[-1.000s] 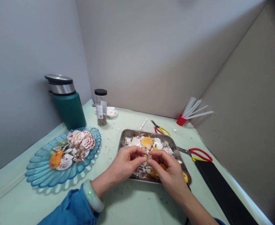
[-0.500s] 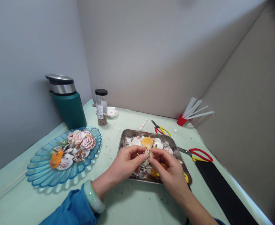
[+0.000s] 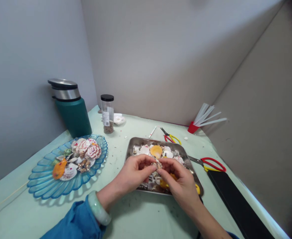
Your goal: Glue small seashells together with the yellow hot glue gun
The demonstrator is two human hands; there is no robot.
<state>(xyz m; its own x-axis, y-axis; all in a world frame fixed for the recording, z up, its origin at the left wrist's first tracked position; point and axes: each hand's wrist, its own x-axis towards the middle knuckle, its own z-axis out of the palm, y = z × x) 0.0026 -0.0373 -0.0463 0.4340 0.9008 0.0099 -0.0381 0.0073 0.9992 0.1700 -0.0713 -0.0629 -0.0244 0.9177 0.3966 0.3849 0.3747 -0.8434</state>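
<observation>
Between the fingertips of my left hand [image 3: 137, 169] and my right hand [image 3: 177, 176] is a small pale brown-and-white seashell [image 3: 157, 164]. Both hands pinch it from either side, and the fingers hide part of it. They are above a metal tray [image 3: 131, 146] that holds a heap of shells. In the tray, an orange-yellow scallop shell [image 3: 156, 151] lies beside a white shell [image 3: 145, 150]. Something yellow [image 3: 197, 189] shows at the tray's right side, partly under my right hand; I cannot make out its kind.
On the left, a scalloped blue dish [image 3: 42, 191] carries several shells, in front of a green bottle [image 3: 74, 118]. A clear jar [image 3: 107, 113] stands behind. Scissors [image 3: 212, 164], smaller scissors [image 3: 170, 136], a black slab [image 3: 235, 202] and a red cup of white sticks [image 3: 192, 127] are right.
The small seashell has turned slightly between my fingertips. Both hands stay in nearly the same place above the tray.
</observation>
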